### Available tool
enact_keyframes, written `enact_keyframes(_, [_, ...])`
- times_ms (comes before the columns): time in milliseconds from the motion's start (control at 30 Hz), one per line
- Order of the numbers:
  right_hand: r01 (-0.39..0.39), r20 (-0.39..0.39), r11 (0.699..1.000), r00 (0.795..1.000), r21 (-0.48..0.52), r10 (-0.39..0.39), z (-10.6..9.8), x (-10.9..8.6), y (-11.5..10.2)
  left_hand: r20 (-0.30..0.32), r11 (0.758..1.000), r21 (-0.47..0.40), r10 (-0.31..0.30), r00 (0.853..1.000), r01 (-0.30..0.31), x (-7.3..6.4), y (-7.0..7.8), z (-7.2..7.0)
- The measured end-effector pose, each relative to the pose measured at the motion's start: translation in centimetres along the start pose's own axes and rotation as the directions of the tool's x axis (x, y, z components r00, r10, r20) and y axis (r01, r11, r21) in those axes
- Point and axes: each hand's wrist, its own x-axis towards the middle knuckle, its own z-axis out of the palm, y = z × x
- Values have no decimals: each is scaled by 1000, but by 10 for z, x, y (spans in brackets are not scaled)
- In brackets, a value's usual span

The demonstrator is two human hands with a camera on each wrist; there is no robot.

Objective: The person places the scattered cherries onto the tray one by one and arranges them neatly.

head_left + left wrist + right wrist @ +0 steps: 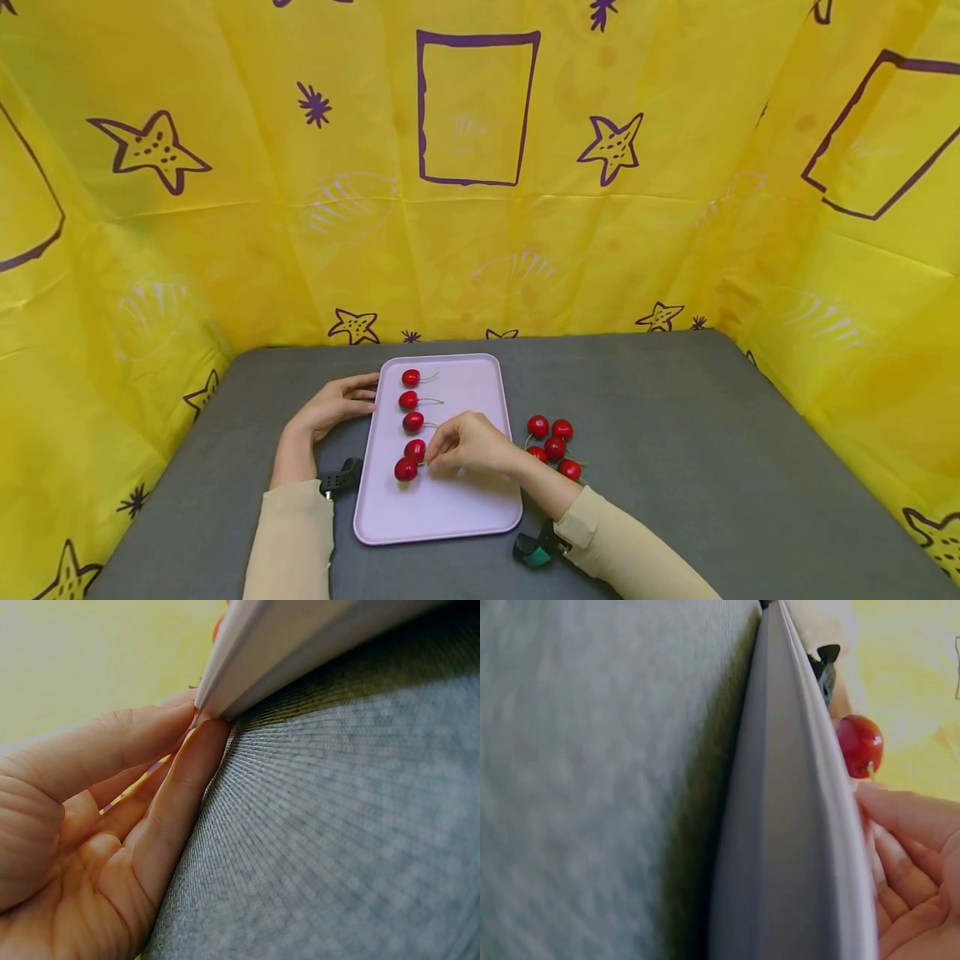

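Observation:
A pale lilac tray (471,379) lies on the table, with a column of red cherries along its left half. My right hand (468,446) is over the tray and pinches the stem of a cherry (406,469) between thumb and fingertips. In the right wrist view that cherry (860,746) shows just past the tray's rim (810,780). Close behind it on the tray sits another cherry (416,450). My left hand (335,407) rests at the tray's left edge; in the left wrist view its nearly straight fingers (180,795) touch the tray's side.
Right of the tray, several cherries (555,448) with stems lie in a loose cluster on the dark grey table (675,433). A yellow patterned cloth (465,250) rises around the table's back and sides. Each wrist wears a black strap with a small device (341,477).

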Motion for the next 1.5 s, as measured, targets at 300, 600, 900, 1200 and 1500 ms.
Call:
enact_keyframes(300, [-13,6,1000,1000,-7,13,3,0,3,1,1000,1,-12,1000,12,0,-1,0])
enact_keyframes(600, [4,21,998,1000,-57,-3,5,0,8,3,1000,-5,-2,1000,2,0,0,0])
enact_keyframes(900, [0,27,997,1000,-83,2,6,0,8,4,1000,-8,-9,1000,10,1,0,0])
enact_keyframes(1200, [-15,43,999,999,-52,18,6,0,7,5,1000,-3,-1,1000,1,1,-1,-1])
enact_keyframes(1500, [-11,41,998,999,-62,14,4,-1,6,8,1000,-4,-17,1000,17,1,-2,0])
